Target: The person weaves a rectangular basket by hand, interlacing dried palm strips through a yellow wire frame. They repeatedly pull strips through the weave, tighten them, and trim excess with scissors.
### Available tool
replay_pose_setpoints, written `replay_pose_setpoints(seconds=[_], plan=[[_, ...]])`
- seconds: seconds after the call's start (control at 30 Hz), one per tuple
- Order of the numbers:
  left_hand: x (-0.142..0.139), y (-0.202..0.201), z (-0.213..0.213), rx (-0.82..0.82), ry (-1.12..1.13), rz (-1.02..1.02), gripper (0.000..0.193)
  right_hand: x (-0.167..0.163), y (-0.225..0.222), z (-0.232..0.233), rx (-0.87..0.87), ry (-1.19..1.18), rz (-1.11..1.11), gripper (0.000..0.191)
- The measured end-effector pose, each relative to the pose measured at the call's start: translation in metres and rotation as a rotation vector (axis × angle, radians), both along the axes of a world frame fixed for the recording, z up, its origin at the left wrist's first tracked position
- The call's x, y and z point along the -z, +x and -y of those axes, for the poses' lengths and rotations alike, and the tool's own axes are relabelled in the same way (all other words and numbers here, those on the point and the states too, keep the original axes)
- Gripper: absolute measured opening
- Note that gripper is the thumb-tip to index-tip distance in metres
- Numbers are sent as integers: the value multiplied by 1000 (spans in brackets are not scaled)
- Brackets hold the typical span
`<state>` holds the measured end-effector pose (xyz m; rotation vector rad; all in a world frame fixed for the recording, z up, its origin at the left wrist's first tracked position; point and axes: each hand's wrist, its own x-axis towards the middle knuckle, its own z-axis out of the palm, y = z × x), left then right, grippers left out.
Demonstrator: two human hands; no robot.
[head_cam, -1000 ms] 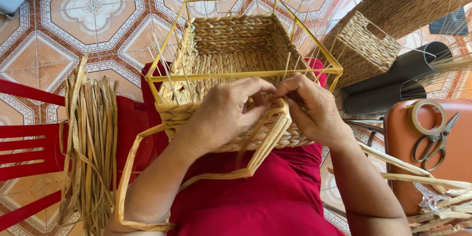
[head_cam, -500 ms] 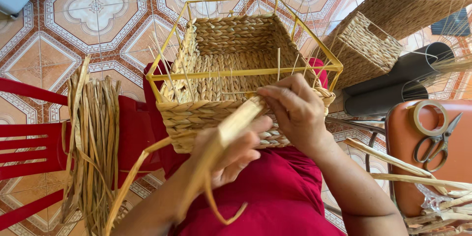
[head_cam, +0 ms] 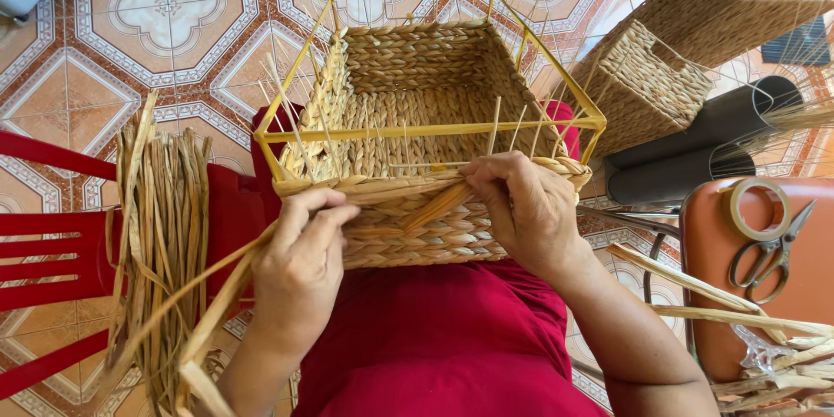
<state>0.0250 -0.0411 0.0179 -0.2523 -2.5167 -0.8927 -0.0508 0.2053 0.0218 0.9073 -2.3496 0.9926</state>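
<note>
A half-woven straw basket on a yellow wire frame rests on my lap, over red clothing. My left hand presses on the near rim at the left and grips long flat straw strands that trail down to the lower left. My right hand pinches the same strands where they cross the front wall of the basket, fingers closed on the weave near the rim. Thin upright stakes stick up along the near side.
A bundle of dried straw lies on a red plastic chair at left. At right stand finished woven baskets, a dark tube, and an orange stool with tape roll, scissors and loose straw.
My left hand dropped away from the rim with the strands, then came back up to the left of the rim. The strands now lie flatter across the front wall. My right hand stayed put.
</note>
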Motion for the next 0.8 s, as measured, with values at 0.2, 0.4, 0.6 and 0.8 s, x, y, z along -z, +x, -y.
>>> replay_pose_setpoints(seconds=[0.2,0.4,0.6,0.8], plan=[[-39,11,-29,287,91,-107,50,-24,-4,-12,-14,45,231,14],[-6,-25,-56,213,-283,-159,53,-50,10,-19,-56,11,91,15],[-41,-19,11,441,5,298,16,-36,-3,-5,-204,275,-17,43],[-65,5,107,979,965,467,44,-20,-15,-5,-165,231,42,27]])
